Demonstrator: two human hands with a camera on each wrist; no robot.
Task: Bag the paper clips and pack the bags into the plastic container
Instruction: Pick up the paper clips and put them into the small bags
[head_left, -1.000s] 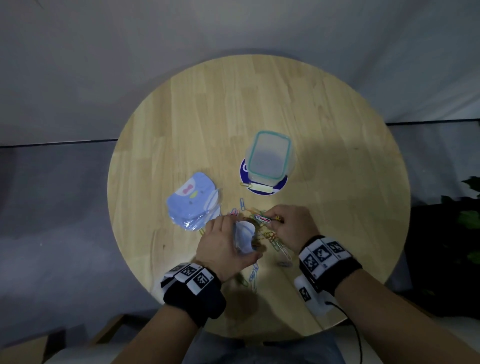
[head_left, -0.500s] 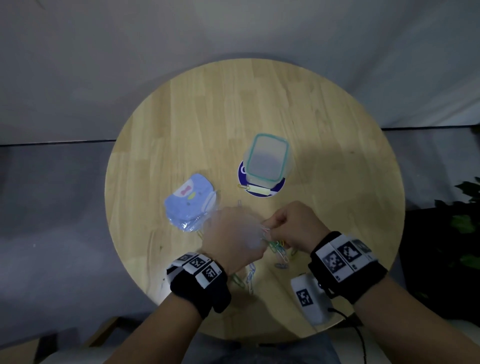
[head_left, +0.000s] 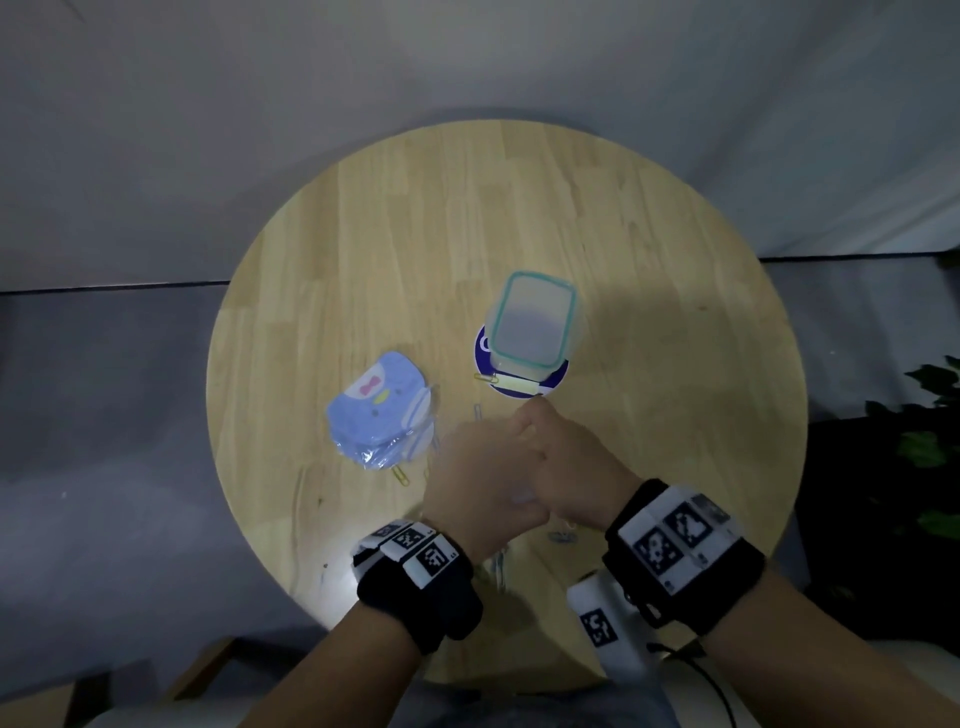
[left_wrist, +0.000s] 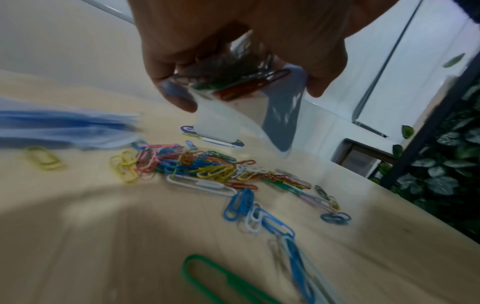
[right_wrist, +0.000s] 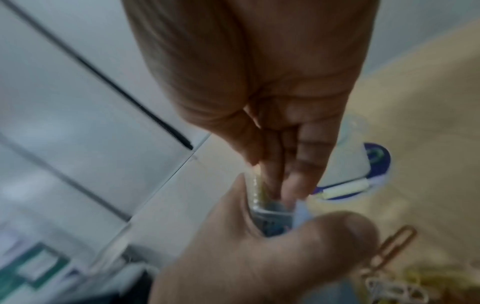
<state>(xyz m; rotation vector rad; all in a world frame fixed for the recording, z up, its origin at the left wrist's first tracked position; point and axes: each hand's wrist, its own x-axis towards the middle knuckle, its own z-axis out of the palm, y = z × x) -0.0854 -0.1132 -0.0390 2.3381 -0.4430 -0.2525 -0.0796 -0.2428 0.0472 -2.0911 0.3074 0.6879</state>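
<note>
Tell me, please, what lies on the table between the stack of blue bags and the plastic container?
In the head view, mostly bare wood lies between the stack of blue bags and the plastic container, with one paper clip there, and another paper clip at the container's near corner.

A round wooden table (head_left: 649, 249) carries scattered paper clips (left_wrist: 207, 170), stacked blue bags (head_left: 379, 415), and a lidded plastic container (head_left: 532, 322).
</note>
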